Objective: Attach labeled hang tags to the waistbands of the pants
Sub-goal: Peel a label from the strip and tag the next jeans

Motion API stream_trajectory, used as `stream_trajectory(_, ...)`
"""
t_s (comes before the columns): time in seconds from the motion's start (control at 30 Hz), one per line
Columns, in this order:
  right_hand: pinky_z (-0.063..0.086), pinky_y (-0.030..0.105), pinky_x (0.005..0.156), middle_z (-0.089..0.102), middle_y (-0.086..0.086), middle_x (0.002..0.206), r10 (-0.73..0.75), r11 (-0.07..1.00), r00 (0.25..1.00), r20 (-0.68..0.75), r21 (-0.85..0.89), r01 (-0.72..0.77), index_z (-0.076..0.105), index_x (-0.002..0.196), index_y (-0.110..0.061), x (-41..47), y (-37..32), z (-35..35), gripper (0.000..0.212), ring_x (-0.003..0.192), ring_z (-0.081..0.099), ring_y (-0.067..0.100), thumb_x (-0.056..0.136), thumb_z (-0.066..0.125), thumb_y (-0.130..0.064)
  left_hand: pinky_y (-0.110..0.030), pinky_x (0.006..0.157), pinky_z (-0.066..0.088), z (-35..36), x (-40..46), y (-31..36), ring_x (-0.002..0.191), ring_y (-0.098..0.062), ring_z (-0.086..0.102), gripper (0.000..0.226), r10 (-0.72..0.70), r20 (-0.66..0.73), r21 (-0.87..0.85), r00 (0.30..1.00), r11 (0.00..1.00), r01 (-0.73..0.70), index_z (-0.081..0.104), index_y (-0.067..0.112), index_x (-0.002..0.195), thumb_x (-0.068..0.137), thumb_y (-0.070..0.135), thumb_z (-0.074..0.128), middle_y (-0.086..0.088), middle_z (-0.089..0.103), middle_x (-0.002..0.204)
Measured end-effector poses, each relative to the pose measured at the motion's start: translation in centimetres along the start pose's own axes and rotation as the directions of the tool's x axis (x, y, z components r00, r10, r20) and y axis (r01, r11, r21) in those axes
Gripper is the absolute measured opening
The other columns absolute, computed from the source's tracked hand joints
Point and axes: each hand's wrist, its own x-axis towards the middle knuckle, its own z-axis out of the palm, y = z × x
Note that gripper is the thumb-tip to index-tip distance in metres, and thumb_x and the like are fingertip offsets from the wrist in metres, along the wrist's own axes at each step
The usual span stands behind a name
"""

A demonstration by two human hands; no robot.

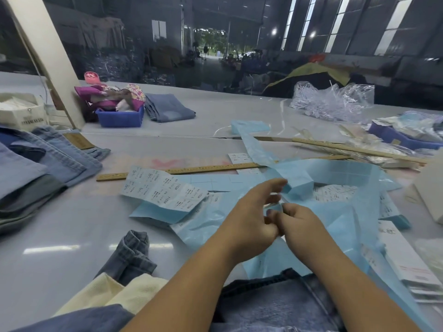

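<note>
Two bare hands meet over a tangle of blue backing paper spread on the grey table. Left hand: fingers loosely spread, index reaching toward a folded blue strip, thumb drawn in against the other hand. Right hand: fingers curled, fingertips pinched together on a small piece of the blue paper; what exactly sits between them is too small to tell. The two hands touch at the thumbs.

Label sheet, white with printed rows, lies on the blue paper to the left of the hands, partly folded. More printed labels show inside the blue paper beyond the right hand.

Pants: dark denim at the near edge under the forearms; a rolled denim leg just left of it beside pale yellow cloth; a stack of folded jeans at far left.

White hang tags lie stacked at the right edge. Wooden ruler lies behind the label sheet. Blue bin and a bag of clear plastic fasteners sit farther back, well apart.
</note>
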Motion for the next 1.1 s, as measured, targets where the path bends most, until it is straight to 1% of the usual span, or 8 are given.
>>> stream_trajectory(0.13, 0.049, 0.04, 0.064, 0.067, 0.004, 0.069, -0.101, 0.995, 0.977, -0.189, -0.019, 0.099, 0.068, 0.075, -0.014, 0.1, 0.8, -0.5, 0.023, 0.071, 0.059, 0.027, 0.093, 0.055, -0.009, -0.023, 0.08, 0.057, -2.7, 0.7, 0.1, 0.108, 0.002, 0.06, 0.056, -0.011, -0.211, -0.052, 0.977, 0.999, 0.0, 0.055, 0.039, 0.116, 0.084, -0.007, 0.06, 0.022, 0.059, 0.119)
stream_trajectory(0.23, 0.046, 0.02, 0.054, 0.069, -0.013, 0.073, -0.118, 0.982, 0.943, -0.311, 0.107, 0.158, 0.068, 0.078, -0.022, -0.1, 1.0, -0.8, 0.024, 0.068, 0.059, 0.012, 0.096, 0.056, -0.013, -0.01, 0.068, 0.051, -4.3, 0.7, -0.7, 0.086, 0.007, 0.061, 0.033, -0.056, -0.36, 0.106, 0.931, 0.989, 0.1, 0.062, 0.035, 0.098, 0.084, 0.006, 0.065, 0.019, 0.065, 0.099)
stream_trajectory(0.33, 0.044, 0.015, 0.051, 0.07, -0.017, 0.073, -0.141, 0.954, 0.905, -0.402, 0.19, 0.233, 0.068, 0.077, -0.021, 0.0, 0.9, -0.9, 0.022, 0.07, 0.058, 0.016, 0.096, 0.058, -0.017, -0.007, 0.054, 0.041, -4.0, 0.5, -1.5, 0.064, 0.004, 0.056, 0.011, -0.112, -0.289, 0.266, 0.951, 0.945, 0.192, 0.063, 0.031, 0.08, 0.081, 0.026, 0.073, 0.016, 0.063, 0.075)
stream_trajectory(0.5, 0.05, 0.012, 0.059, 0.071, -0.017, 0.079, -0.168, 0.927, 0.869, -0.464, 0.224, 0.3, 0.071, 0.077, -0.026, -0.1, 0.8, -1.0, 0.025, 0.076, 0.061, 0.003, 0.096, 0.059, -0.016, -0.013, 0.042, 0.031, -3.2, 1.0, -1.9, 0.043, -0.001, 0.042, 0.04, -0.18, -0.182, 0.334, 0.967, 0.913, 0.233, 0.05, 0.02, 0.054, 0.075, 0.043, 0.076, 0.014, 0.047, 0.044)
stream_trajectory(0.77, 0.051, 0.014, 0.058, 0.071, -0.014, 0.079, -0.174, 0.91, 0.891, -0.42, 0.277, 0.309, 0.071, 0.077, -0.027, 0.0, 1.0, -0.9, 0.028, 0.074, 0.061, 0.004, 0.098, 0.056, -0.016, -0.018, 0.046, 0.036, -2.3, 0.9, -2.1, 0.045, 0.002, 0.047, 0.039, -0.244, -0.015, 0.343, 0.97, 0.91, 0.234, 0.055, 0.023, 0.057, 0.067, 0.051, 0.08, 0.021, 0.054, 0.052)
stream_trajectory(0.93, 0.053, 0.026, 0.056, 0.068, -0.011, 0.071, -0.198, 0.963, 0.896, -0.398, 0.093, 0.254, 0.066, 0.076, -0.029, 0.2, 1.1, -0.6, 0.021, 0.065, 0.061, 0.009, 0.095, 0.061, -0.02, -0.012, 0.041, 0.034, -1.9, 0.3, -2.2, 0.047, 0.004, 0.05, 0.039, -0.369, 0.185, 0.419, 0.911, 0.868, 0.267, 0.066, 0.026, 0.074, 0.061, 0.06, 0.08, 0.019, 0.058, 0.058)
stream_trajectory(1.0, 0.054, 0.033, 0.059, 0.068, -0.01, 0.075, -0.145, 0.984, 0.894, -0.424, 0.029, 0.173, 0.066, 0.077, -0.025, 0.4, 1.5, -0.7, 0.017, 0.068, 0.063, 0.014, 0.093, 0.063, -0.019, -0.014, 0.045, 0.036, -1.9, 0.3, -2.5, 0.05, 0.002, 0.05, 0.029, -0.372, 0.132, 0.463, 0.919, 0.843, 0.274, 0.063, 0.025, 0.068, 0.069, 0.05, 0.078, 0.013, 0.059, 0.061)
stream_trajectory(1.1, 0.038, 0.021, 0.052, 0.064, -0.004, 0.071, -0.069, 0.998, 0.856, -0.512, -0.042, 0.055, 0.065, 0.079, -0.019, 0.7, 2.2, -1.3, 0.011, 0.065, 0.056, 0.009, 0.088, 0.066, -0.013, -0.025, 0.058, 0.043, -2.6, 0.4, -3.1, 0.065, -0.007, 0.053, 0.021, -0.357, -0.135, 0.437, 0.924, 0.816, 0.379, 0.055, 0.025, 0.068, 0.078, 0.038, 0.069, 0.009, 0.058, 0.072)
